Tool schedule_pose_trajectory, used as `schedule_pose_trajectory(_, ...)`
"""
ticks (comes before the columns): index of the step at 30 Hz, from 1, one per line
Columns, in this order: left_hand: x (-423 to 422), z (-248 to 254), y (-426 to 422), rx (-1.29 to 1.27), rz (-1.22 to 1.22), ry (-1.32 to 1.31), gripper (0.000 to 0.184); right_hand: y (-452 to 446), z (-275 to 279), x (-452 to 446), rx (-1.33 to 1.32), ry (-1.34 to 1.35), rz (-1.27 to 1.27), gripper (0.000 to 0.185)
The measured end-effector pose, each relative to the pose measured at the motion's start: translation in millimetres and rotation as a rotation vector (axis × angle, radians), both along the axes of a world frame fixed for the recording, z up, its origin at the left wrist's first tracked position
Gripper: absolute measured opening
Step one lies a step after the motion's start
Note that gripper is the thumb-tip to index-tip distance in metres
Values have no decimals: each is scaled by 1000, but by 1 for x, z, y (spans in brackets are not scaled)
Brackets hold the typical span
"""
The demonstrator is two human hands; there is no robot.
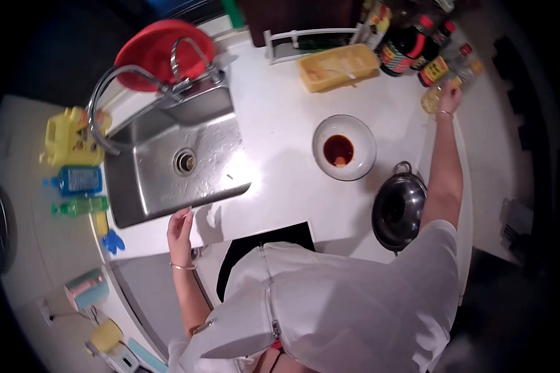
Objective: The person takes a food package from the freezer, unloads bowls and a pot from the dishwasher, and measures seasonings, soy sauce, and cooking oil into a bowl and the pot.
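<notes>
At the far right of the counter, my right hand [451,99] is closed around a clear bottle [430,101] with something yellowish in it. Near the front edge of the sink, my left hand [180,225] is raised with its fingers drawn together. A tiny pale spot shows at those fingertips, too small to name. A glass bowl [362,143] between the two hands holds a dark brown liquid [338,150]. Below my right forearm lies a shiny metal pan [395,211], partly covered by the arm and sleeve.
Dark sauce bottles [397,51] crowd the back right corner. Beside them sits a yellow tray [339,67]. On the left are a steel sink [144,180], a curved faucet [94,102], a red basin [152,53], a yellow jug [68,138] and a blue bottle [84,180].
</notes>
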State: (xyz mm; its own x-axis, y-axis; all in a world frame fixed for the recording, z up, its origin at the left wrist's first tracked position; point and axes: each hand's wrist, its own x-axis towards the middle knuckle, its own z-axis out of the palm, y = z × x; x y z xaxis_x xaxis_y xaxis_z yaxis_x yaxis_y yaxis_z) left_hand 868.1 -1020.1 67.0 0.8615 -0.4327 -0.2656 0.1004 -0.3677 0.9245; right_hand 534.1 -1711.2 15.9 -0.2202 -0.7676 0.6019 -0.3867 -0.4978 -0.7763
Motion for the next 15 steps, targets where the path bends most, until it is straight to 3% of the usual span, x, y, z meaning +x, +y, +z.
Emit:
schedule_pose_trajectory(3, -1, -5, 14, 5, 0, 5, 26, 1, -1, -6, 213, -260, 129, 28)
schedule_pose_trajectory(6, 0, -5, 27, 3, 38, 50, 25, 25, 12, -3, 255, -233, 207, 34)
schedule_pose_trajectory(8, 7, -10, 37, -21, 12, 74, 24, 54, 33, 11, 298, 128, -486, 34)
schedule_pose_trajectory(9, 13, -13, 43, -27, 9, 75, 24, 67, 35, 19, 291, 127, -489, 34)
schedule_pose_trajectory(11, 26, -20, 54, -76, 15, 59, 24, 96, 40, 36, -62, -121, -157, 24)
schedule_pose_trajectory(13, 42, -30, 65, -81, 2, 101, 24, 247, 97, 121, -16, -117, 401, 11)
schedule_pose_trajectory(15, 61, -38, 74, -136, 6, 102, 24, 353, 76, 164, 211, -48, 836, 13)
